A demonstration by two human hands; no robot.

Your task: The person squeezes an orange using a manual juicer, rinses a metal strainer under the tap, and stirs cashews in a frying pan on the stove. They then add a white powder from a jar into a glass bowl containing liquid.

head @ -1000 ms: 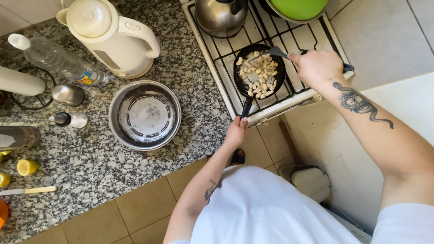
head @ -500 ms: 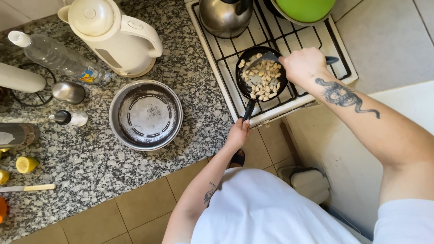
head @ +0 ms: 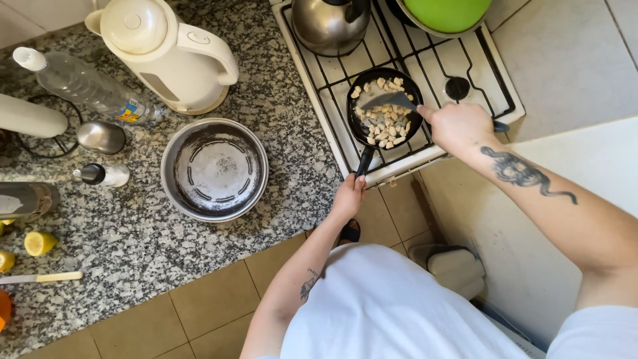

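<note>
Left hand (head: 348,196) grips the pan (head: 385,106) handle; right hand (head: 458,126) grips the spatula (head: 389,101) inside it.

Speckled granite counter (head: 126,266), cream kettle (head: 166,56), steel bowl (head: 214,169), plastic bottle (head: 83,83), lemon half (head: 38,242)

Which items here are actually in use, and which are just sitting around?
In use: black frying pan of pale food pieces, its handle held by the left hand; spatula in the right hand.

Lying about: empty metal bowl, white kettle, plastic bottle, lemon half, steel kettle.
</note>
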